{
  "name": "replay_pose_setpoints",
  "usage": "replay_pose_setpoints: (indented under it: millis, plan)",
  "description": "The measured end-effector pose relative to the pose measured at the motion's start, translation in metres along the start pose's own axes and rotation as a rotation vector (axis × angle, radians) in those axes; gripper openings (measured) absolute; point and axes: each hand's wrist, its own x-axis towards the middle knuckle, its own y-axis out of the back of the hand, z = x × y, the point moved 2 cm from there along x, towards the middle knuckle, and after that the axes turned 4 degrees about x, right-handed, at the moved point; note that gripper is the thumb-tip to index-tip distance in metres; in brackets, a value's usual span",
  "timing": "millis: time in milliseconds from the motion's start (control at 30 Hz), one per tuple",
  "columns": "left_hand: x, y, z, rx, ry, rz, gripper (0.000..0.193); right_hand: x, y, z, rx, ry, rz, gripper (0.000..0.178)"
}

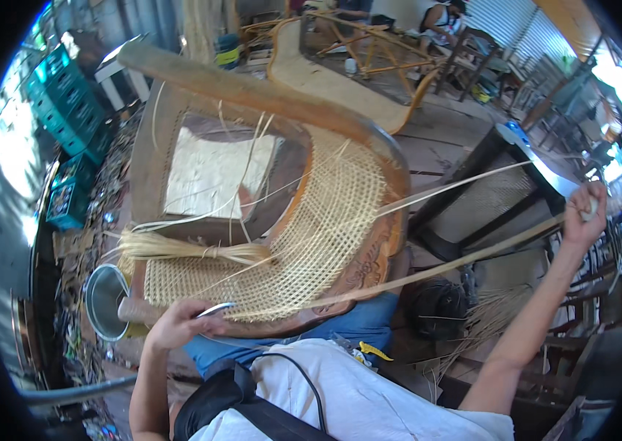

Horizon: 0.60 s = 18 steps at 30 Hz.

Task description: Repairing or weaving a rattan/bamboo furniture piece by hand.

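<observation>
Along the near edge of the wooden chair point(252, 95), gripping a small shiny tool point(217, 309) in the left hand point(177, 323), with fingers curled around it. Well right of the chair, clenching the right hand point(583, 220) on a long strip point(465, 259), nearly straight back to the woven panel point(325, 220). Supporting the chair across the lap, over blue jeans point(366, 323). To judge by the even mesh, mostly done with weaving the curved panel; probably left to deal with: loose strands point(256, 143) trailing over the chair's inner opening and a second strip point(458, 186) sticking out past its right side. On the chair's left part, a tied bundle point(193, 250), seemingly spare. Hard to make out: the tool's kind, half covered by fingers, and a white bit point(589, 210) in the right fist, perhaps a wrapping. Cannot see the strip's far end, the mesh under the bundle or the chair's underside.
</observation>
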Motion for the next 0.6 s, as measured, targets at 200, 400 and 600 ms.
replay_pose_setpoints:
  millis: [200, 400, 600]
  plan:
    - [-0.008, 0.035, -0.009, 0.582, -0.017, 0.098, 0.015, -0.151, 0.261, -0.218, -0.431, 0.628, 0.92, 0.02]
    - [0.03, 0.033, 0.017, 0.526, 0.059, -0.054, 0.016, -0.36, 0.275, -0.092, -1.978, -0.216, 1.252, 0.043]
    - [0.091, -0.072, 0.067, 0.003, -0.074, -0.365, 0.016, -0.316, 0.088, 0.134, -1.437, -0.717, 0.565, 0.02]
